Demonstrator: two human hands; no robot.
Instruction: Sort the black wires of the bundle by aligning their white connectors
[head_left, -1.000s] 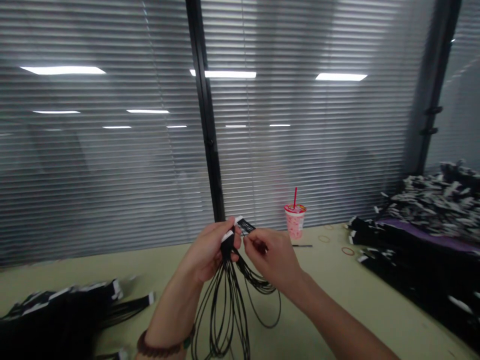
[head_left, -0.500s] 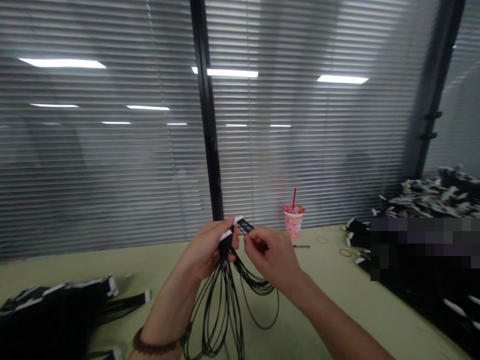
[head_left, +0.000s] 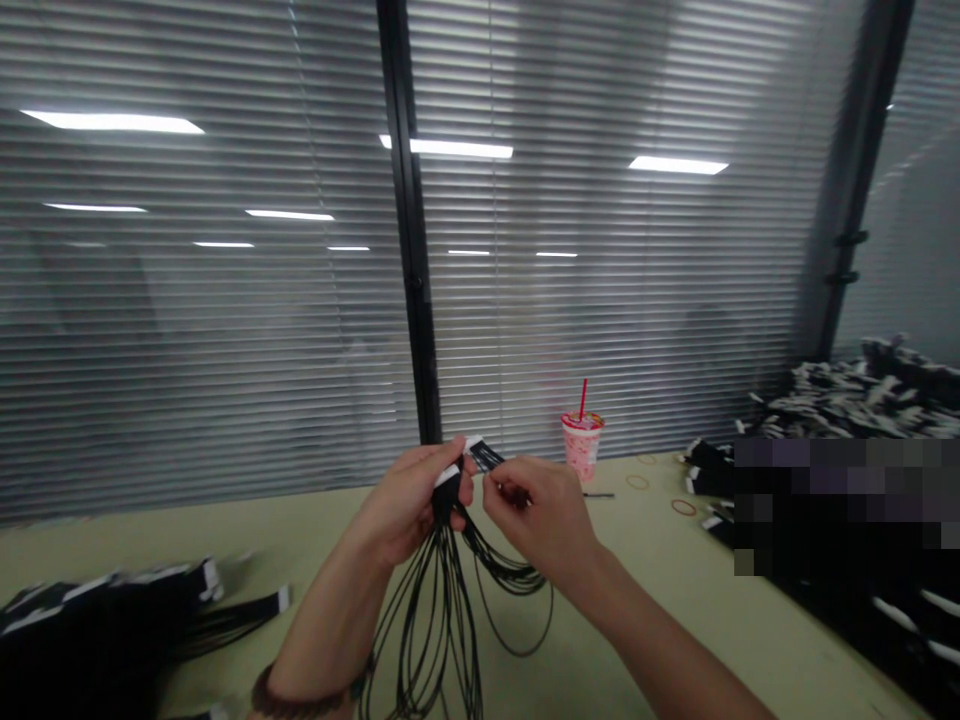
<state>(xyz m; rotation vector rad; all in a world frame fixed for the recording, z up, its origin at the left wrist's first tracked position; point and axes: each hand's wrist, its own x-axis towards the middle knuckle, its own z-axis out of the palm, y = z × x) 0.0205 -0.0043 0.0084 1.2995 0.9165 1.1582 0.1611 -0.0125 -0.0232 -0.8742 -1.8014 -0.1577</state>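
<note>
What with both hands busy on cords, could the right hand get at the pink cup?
Probably yes: the pink cup stands just beyond the right hand, nothing between, though it pinches black cords.

Cannot follow the black cable loops (head_left: 442,620) past the picture's bottom edge. Cannot count the cable ends inside the closed left hand (head_left: 409,505), nor tell which strand the right hand (head_left: 536,515) pinches, fingertips covering it. Cannot judge the black pile (head_left: 855,395) at the surface's right edge: pixelated block across its middle. Cannot see the whole of the dark bundles (head_left: 97,630) at the surface's left edge, cropped left and below. Cannot read print on the cup (head_left: 582,450): too small.
</note>
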